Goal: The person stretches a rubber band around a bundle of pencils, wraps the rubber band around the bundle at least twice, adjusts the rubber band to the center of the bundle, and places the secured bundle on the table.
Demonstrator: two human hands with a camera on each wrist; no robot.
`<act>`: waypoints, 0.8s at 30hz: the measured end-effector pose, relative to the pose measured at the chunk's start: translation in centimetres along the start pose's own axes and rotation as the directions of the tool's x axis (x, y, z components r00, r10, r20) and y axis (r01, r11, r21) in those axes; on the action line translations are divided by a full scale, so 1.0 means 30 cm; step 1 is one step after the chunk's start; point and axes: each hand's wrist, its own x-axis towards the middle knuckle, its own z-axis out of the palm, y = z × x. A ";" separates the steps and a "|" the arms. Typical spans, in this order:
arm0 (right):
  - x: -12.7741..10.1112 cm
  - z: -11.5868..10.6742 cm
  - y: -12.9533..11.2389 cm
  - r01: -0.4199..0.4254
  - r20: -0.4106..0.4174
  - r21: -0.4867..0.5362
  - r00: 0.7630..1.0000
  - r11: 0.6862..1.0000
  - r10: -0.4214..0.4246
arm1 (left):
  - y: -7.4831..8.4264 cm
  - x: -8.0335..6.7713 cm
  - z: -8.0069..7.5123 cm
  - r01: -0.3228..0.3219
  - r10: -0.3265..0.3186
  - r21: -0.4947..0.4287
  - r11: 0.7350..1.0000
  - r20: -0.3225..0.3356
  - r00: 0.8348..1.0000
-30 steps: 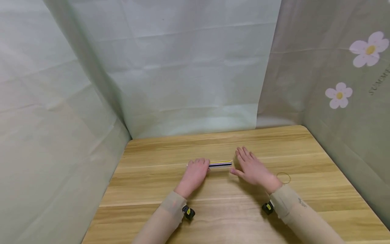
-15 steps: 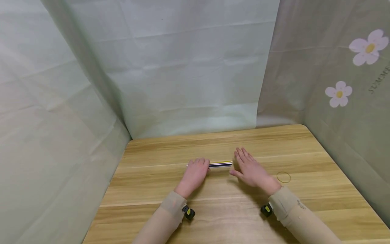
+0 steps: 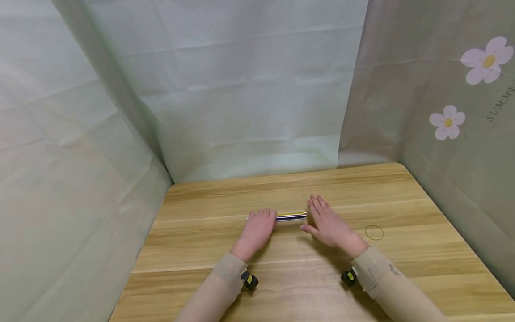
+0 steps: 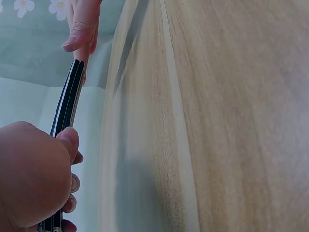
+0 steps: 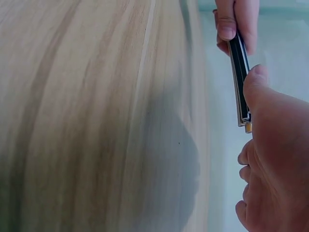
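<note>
My left hand (image 3: 259, 229) grips a narrow bundle of pencils (image 3: 291, 217), mostly black with pale stripes and one yellow edge. The bundle lies level, above the wooden table in the wrist views, and its right half sticks out of the fist. Beside that free end is my right hand (image 3: 331, 225), fingers straight and together, thumb apart. In the right wrist view the flush ends of the pencils (image 5: 240, 77) face the right palm, near the thumb; whether they touch I cannot tell. Most of the left half is hidden by the left fingers.
A thin yellowish rubber band (image 3: 374, 232) lies on the wooden table (image 3: 201, 286), right of my right hand. Pale cloth (image 3: 249, 103) hangs behind and on both sides of the table. Small cameras (image 3: 250, 281) are strapped at both wrists.
My right hand has shifted slightly left, closer to the free end of the bundle. The left hand and the pencils stay practically in place.
</note>
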 end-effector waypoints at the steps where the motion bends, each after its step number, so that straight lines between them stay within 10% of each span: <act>1: 0.000 -0.002 -0.002 -0.001 0.003 -0.002 1.000 1.000 0.001 | -0.001 0.001 0.001 0.001 -0.001 -0.004 1.000 0.004 1.000; 24: 0.016 0.016 -0.041 0.012 0.032 0.020 0.999 1.000 -0.012 | 0.012 0.005 0.003 0.006 -0.005 -0.014 1.000 0.041 0.999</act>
